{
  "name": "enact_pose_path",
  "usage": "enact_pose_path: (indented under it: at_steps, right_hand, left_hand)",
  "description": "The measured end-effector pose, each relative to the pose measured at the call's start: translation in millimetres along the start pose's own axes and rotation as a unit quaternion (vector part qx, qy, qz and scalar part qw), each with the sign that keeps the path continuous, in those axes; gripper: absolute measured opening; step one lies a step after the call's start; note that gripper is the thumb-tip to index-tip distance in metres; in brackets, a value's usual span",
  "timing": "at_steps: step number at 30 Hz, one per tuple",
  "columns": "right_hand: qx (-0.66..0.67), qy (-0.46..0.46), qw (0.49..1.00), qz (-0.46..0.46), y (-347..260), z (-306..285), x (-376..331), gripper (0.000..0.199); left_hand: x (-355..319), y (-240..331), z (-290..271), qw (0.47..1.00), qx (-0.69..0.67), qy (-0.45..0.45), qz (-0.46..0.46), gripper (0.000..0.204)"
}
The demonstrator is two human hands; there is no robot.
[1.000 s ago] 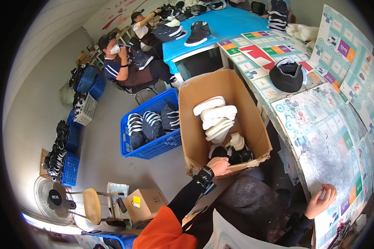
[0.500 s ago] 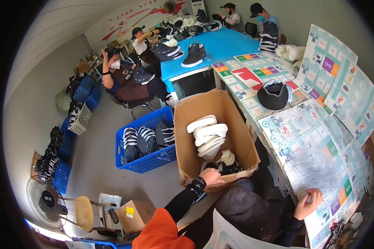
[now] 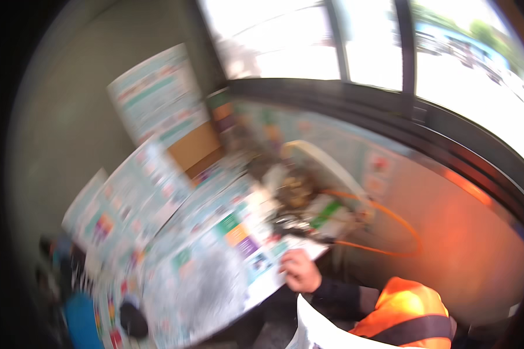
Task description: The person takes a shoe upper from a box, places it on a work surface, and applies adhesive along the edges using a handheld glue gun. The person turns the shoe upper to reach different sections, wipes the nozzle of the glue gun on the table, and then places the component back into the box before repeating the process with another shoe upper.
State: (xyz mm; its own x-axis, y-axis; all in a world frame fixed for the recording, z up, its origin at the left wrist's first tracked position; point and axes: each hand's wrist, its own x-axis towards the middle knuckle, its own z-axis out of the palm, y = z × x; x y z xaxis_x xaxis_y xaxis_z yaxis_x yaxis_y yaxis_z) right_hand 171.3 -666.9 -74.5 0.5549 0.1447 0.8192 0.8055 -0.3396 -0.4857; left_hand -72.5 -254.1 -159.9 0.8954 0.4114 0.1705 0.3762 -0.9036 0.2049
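Note:
My right hand (image 3: 300, 271) rests at the near edge of the worktable, its fingers loosely bent and a little apart, with nothing visible in them. Printed sheets in white and teal cover the worktable (image 3: 215, 291), and a grey worn patch marks them left of the hand. Just beyond the hand lies a blurred cluster of small dark and metallic items (image 3: 291, 224), too smeared to name. Toward the lower left of the table sits a dark shoe (image 3: 134, 320). My left hand is out of the picture.
Printed boards (image 3: 140, 192) lean upright along the table's far side, near a brown cardboard piece (image 3: 195, 148). An orange cord (image 3: 390, 212) loops beside a pale curved object (image 3: 326, 166). A dark-framed window (image 3: 372, 99) runs above. A blue surface (image 3: 82, 320) shows at lower left.
The view has swung right, from the room with its carton and blue basket to the table corner and window. My left hand, earlier on the carton's rim, has left the picture. My right hand stays at the table.

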Motion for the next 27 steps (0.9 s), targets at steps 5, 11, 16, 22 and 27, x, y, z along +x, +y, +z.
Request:
enact_pose_path:
  at_steps: [5,11,16,22,27]
  right_hand:
    - [0.024,0.051,0.998,0.029,14,-50,3,0.021]
    - [0.008,0.067,0.996,0.057,8,-88,-3,0.022]
    - [-0.004,0.076,0.994,0.078,25,-110,0,0.023]
    - [-0.023,0.083,0.992,0.095,36,-132,4,0.025]
    - [-0.03,0.084,0.992,0.093,33,-141,7,0.026]
  left_hand:
    - [121,269,17,0.958,-0.049,0.014,0.281,0.056]
    - [129,409,43,0.901,-0.068,-0.032,0.428,0.054]
    - [144,469,59,0.879,-0.075,-0.058,0.467,0.053]
    - [148,504,63,0.866,-0.075,-0.069,0.489,0.052]
    - [145,503,61,0.868,-0.077,-0.062,0.486,0.051]
